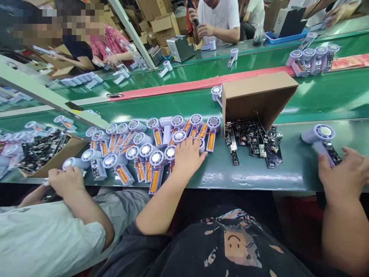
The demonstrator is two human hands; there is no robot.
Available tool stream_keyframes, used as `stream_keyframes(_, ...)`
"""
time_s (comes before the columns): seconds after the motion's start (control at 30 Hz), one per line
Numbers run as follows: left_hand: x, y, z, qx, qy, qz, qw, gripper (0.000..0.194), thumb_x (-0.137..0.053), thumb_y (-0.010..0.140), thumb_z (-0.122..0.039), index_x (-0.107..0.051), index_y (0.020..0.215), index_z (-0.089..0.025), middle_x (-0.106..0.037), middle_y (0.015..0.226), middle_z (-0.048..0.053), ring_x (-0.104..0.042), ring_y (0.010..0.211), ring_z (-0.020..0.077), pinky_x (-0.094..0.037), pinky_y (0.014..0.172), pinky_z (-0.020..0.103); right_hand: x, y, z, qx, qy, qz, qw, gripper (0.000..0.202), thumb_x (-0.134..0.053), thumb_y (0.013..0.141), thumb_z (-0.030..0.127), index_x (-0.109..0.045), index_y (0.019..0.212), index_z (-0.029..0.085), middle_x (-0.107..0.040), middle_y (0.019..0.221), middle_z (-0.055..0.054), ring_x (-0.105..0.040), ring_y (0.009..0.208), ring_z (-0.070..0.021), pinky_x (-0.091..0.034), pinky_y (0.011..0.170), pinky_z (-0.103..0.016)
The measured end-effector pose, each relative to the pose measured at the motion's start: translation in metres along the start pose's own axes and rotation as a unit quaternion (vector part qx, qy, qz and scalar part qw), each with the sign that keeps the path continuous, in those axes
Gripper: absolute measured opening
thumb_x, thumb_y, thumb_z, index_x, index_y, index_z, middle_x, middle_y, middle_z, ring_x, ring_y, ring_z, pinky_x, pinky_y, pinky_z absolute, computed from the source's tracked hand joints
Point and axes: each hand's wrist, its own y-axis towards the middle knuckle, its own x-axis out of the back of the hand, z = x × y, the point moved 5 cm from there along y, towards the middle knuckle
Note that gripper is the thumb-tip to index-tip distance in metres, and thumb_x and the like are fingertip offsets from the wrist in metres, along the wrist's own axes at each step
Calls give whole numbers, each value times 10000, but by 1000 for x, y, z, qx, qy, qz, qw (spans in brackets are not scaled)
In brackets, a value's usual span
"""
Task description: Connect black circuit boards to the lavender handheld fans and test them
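Observation:
My left hand [186,157] reaches over a crowded group of pale purple handheld fans [156,158], most showing orange batteries in open handles. Its thumb and fingers are apart over a fan head [202,145], seemingly touching it; the fingers' undersides are hidden. At the right, my right hand [343,173] is closed around the handle of another handheld fan [324,132], which lies on the green bench with a black circuit board [331,152] along its handle. Between my hands, loose black circuit boards [253,140] spill from a tipped cardboard box [256,90].
To the left, a neighbour's hand [67,181] is by a fan [75,162], near a second box of boards [46,150]. A slanting metal post [57,92] rises there. Beyond the bench runs a green belt [173,98] with a red strip [178,87]; people work opposite.

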Motion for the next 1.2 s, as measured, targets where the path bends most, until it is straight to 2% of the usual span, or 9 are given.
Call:
stream_keyframes(0.07, 0, -2, -3, 17, 2, 30, 999, 550, -661, 842, -355, -541, 1332, -135, -635, 1170, 190, -630, 1014, 353, -518, 859, 489, 4, -4, 21, -5, 23, -42, 999, 697, -745, 725, 598, -611, 1334, 288, -591, 1241, -295, -520, 1115, -510, -299, 738, -612)
stream_keyframes(0.17, 13, -13, -7, 28, -32, 40, 998, 492, -666, 794, -270, -580, 1263, -146, -609, 1127, 149, -629, 994, 324, -527, 868, 458, 13, -22, 80, 107, 86, 4, 991, 651, -626, 825, 595, -572, 1342, 203, -559, 1294, -233, -512, 1218, -452, -381, 934, -628)
stream_keyframes(0.37, 69, -57, 4, -1, -191, -58, 980, 482, -653, 753, -212, -567, 1227, -207, -570, 1170, 102, -587, 1126, 294, -508, 993, 423, 7, -77, 195, 270, 144, 301, 903, 367, -510, 960, 445, -644, 1174, 179, -693, 1103, -123, -635, 1027, -282, -472, 894, -421)
stream_keyframes(0.5, 63, -80, -2, -102, -336, 53, 935, 554, -640, 710, -161, -542, 1251, -233, -562, 1184, 80, -606, 1113, 245, -536, 958, 361, -10, -88, 231, 257, 47, 395, 881, 400, -575, 911, 471, -655, 1143, 155, -692, 1072, -137, -656, 960, -284, -471, 774, -367)
stream_keyframes(0.73, 11, -76, 1, -142, -421, 92, 891, 583, -590, 718, -67, -551, 1279, -220, -578, 1267, 110, -598, 1200, 249, -501, 1047, 411, -4, -64, 212, 201, 5, 414, 888, 261, -456, 894, 250, -709, 873, 190, -727, 903, -98, -668, 734, -228, -406, 599, -317)
stream_keyframes(0.83, 3, -66, 4, -158, -369, 79, 913, 603, -539, 771, -31, -514, 1340, -227, -541, 1404, 129, -525, 1327, 283, -426, 1131, 503, 11, -50, 179, 137, 81, 410, 898, 219, -500, 841, 278, -712, 821, 226, -742, 838, -61, -670, 727, -228, -444, 608, -317)
stream_keyframes(0.93, 17, -63, 5, -138, -292, -21, 946, 627, -512, 786, 3, -497, 1370, -226, -474, 1487, 137, -401, 1430, 325, -351, 1166, 578, 35, -45, 161, 95, 185, 372, 905, 208, -508, 831, 290, -708, 812, 236, -733, 772, -39, -670, 698, -207, -479, 613, -304)
stream_keyframes(1.03, 41, -72, -8, -147, -339, -93, 924, 552, -565, 825, -79, -513, 1351, -237, -588, 1358, 116, -537, 1299, 284, -449, 1094, 501, 58, -64, 179, 156, 290, 409, 851, 208, -499, 853, 254, -701, 818, 222, -721, 752, -30, -663, 675, -169, -497, 622, -275)
stream_keyframes(1.2, 33, -92, -46, -218, -458, 168, 845, 283, -569, 946, -308, -640, 1209, -232, -755, 1100, 49, -719, 946, 193, -586, 824, 314, 66, -110, 227, 262, 374, 531, 714, 216, -492, 864, 173, -706, 891, 195, -696, 761, -25, -650, 674, -140, -497, 625, -255)
